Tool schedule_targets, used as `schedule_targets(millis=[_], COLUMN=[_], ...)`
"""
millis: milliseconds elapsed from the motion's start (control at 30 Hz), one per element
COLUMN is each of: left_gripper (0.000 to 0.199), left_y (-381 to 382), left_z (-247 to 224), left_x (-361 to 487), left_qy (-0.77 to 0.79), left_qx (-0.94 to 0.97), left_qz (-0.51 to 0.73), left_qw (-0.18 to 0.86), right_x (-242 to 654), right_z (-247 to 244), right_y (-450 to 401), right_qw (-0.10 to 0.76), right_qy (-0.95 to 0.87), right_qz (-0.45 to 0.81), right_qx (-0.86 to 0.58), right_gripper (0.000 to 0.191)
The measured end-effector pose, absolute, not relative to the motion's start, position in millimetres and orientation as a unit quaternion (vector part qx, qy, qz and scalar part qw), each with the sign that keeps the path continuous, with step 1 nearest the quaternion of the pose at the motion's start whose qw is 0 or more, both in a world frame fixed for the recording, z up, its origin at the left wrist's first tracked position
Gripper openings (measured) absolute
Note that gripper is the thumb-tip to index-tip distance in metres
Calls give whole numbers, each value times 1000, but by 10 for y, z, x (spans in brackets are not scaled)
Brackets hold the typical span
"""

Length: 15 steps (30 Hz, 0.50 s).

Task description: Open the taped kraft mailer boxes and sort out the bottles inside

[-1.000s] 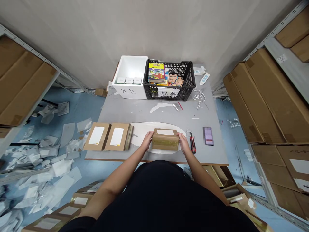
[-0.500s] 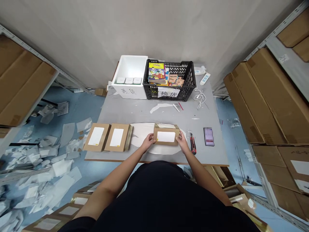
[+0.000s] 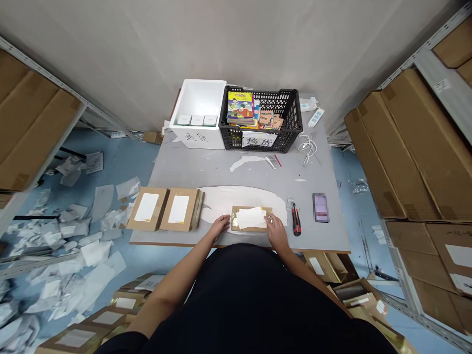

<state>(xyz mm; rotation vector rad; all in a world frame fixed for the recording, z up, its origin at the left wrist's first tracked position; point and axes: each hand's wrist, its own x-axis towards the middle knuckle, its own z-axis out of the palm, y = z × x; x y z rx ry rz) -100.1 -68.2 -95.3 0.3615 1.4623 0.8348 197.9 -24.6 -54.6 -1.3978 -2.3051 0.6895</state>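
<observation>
A small cardboard box (image 3: 236,227) lies on the white worn patch (image 3: 216,199) of the table in front of me. Crumpled-looking shiny tape shows at its ends, and white paper labels (image 3: 250,218) cover the middle of its upper face. My right hand (image 3: 277,233) grips the box at its right end, thumb and fingers close to the labels. Just off the left end is my left hand (image 3: 220,226), fingers stretched out and holding nothing. Two labelled cardboard boxes (image 3: 165,192) sit side by side to the left. A red and black utility knife (image 3: 296,221) lies to the right.
At the back stand a white foam box (image 3: 204,140) and a black plastic crate (image 3: 287,142) with books (image 3: 240,108). A phone (image 3: 320,207), a white cable (image 3: 308,146) and power strips (image 3: 316,118) lie on the right. Shelves with cartons (image 3: 405,152) flank the table.
The small box has been turned over: its single large label no longer faces up, and a taped face with labels does. My left hand has come off it.
</observation>
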Motion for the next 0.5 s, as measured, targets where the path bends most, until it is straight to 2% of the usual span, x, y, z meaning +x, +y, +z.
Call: schedule_targets(millis=[133, 300, 367, 500], left_gripper=[51, 51, 51, 51], left_y=[-571, -417, -371, -311], left_z=[-940, -689, -543, -295], left_x=[-974, -669, -546, -531], left_qy=[638, 531, 527, 567], left_qx=[134, 176, 213, 278], left_qz=[376, 388, 400, 448], left_qw=[659, 732, 719, 633], right_x=[2076, 2327, 2369, 2130], right_z=[-548, -517, -506, -449], right_y=[-305, -233, -217, -173], right_qw=[170, 230, 254, 273], right_qy=[-798, -725, -675, -576], right_qz=[242, 290, 327, 492], right_qx=[-525, -581, -611, -592], right_gripper=[54, 44, 47, 51])
